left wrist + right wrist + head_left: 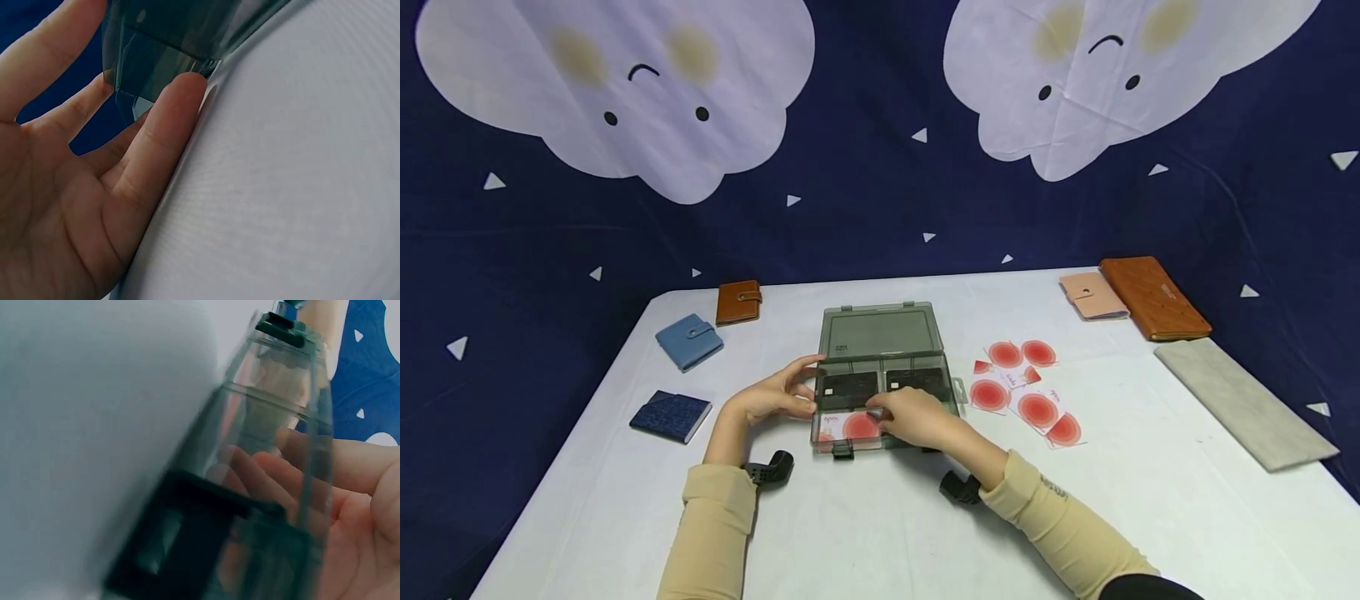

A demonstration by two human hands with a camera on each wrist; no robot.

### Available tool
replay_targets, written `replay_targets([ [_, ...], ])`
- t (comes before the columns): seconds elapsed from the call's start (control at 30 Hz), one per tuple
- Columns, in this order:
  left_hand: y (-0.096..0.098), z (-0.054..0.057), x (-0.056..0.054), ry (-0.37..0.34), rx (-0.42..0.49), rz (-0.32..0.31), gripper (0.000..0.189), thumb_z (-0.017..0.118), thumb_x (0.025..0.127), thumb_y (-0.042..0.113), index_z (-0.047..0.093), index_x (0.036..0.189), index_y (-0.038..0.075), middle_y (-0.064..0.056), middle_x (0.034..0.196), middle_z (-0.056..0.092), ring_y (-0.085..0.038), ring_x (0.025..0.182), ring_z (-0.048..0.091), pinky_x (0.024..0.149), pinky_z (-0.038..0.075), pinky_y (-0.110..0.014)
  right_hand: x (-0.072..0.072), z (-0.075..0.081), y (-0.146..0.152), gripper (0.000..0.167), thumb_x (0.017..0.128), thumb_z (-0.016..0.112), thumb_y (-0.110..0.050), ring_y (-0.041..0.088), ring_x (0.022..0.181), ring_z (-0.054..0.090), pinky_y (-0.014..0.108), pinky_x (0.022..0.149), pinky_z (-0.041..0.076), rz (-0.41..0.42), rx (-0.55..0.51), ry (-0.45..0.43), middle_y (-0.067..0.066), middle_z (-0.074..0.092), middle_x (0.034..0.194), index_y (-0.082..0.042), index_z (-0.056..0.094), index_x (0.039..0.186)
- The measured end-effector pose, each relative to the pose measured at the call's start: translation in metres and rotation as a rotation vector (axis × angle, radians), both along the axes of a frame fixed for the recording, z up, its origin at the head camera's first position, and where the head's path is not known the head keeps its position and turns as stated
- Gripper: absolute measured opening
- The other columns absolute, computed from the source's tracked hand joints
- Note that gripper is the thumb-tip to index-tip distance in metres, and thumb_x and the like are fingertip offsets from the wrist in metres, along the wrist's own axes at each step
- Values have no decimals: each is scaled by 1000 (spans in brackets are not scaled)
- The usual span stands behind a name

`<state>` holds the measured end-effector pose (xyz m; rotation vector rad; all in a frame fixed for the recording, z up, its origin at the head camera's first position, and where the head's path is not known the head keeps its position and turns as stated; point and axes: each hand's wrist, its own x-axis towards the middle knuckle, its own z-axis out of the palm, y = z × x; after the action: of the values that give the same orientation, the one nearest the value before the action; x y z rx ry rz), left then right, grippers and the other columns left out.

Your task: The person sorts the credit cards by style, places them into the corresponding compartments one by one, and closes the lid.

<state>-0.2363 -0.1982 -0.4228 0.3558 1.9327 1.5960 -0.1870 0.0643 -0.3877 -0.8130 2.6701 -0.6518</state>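
A grey-green see-through divided box [815, 442] lies on the white table with its lid [880, 332] folded back. Black cards with chips [850, 392] are in its two rear compartments. In the front left compartment is a white card with red circles [859, 427]. My left hand [777, 396] touches the box's left wall, its thumb [178, 103] nearly straight along it. My right hand [917, 417] reaches into the front part, fingertips by the card's right end. Through the clear wall in the right wrist view, its fingers [256, 478] look apart, with nothing seen between them.
Several red-circled cards [1037, 410] lie loose right of the box. Leftward are a blue wallet [689, 340], a navy wallet [670, 415] and a brown wallet [737, 303]. A pink wallet [1093, 296], a brown long wallet [1153, 298] and a grey flat piece [1243, 404] lie right.
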Motion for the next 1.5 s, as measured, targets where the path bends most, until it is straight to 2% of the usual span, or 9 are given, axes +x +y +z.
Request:
replay_targets([
  [0.17,0,-1,0,-4,5,-8,90,67,78,-4,14,149,15,-21,148,15,-17,96,53,78,50,-32,-6,16,22,29,87,62,-11,18,84,63,35,71,50,-26,-75,20,4,68,92,-9,63,116],
  [0.33,0,0,0,2,-4,3,89,67,78,-2,15,148,16,-21,148,14,-18,97,52,77,49,-31,-25,34,65,29,88,60,-10,22,85,63,37,72,50,-96,-122,66,9,67,93,-7,61,117],
  [0.5,-1,0,0,5,-10,1,89,67,79,-2,15,149,16,-21,148,12,-18,97,52,78,49,-31,-47,39,110,41,83,61,-4,31,92,59,44,76,46,-110,68,91,18,63,106,-3,55,123],
  [0.67,0,0,0,2,-8,4,89,67,79,-3,15,149,16,-21,148,12,-17,96,52,77,50,-32,-67,34,142,78,66,72,4,41,110,44,51,79,35,-123,327,67,23,45,133,-7,43,137],
  [0.8,0,0,0,1,-4,5,89,67,79,-4,14,149,16,-21,148,13,-17,96,53,77,50,-32,-79,26,155,97,57,75,9,39,114,37,46,76,32,-93,405,2,21,37,139,-10,33,143],
  [0.93,0,1,0,4,-6,4,89,66,79,-5,14,149,15,-21,148,13,-17,96,53,77,50,-32,-87,18,159,99,57,74,8,34,109,37,41,74,31,-59,445,-35,19,38,138,-13,32,144],
  [1.1,0,1,1,4,-1,3,90,66,78,-5,14,149,15,-22,147,14,-17,96,53,77,50,-32,-91,14,161,97,56,77,4,34,108,37,43,76,31,-58,448,-20,19,39,133,-12,35,142],
  [1.27,-1,0,1,2,-8,4,90,68,78,-4,15,149,15,-22,147,14,-17,96,52,76,50,-31,-92,11,168,92,52,82,-4,34,102,39,42,72,30,-76,416,56,19,43,120,-11,43,136],
  [1.5,0,0,1,2,-9,8,91,69,77,-3,15,148,16,-21,147,14,-17,95,52,77,50,-31,-96,5,179,70,61,83,-12,41,107,44,54,79,31,-189,198,159,22,49,119,-7,50,123],
])
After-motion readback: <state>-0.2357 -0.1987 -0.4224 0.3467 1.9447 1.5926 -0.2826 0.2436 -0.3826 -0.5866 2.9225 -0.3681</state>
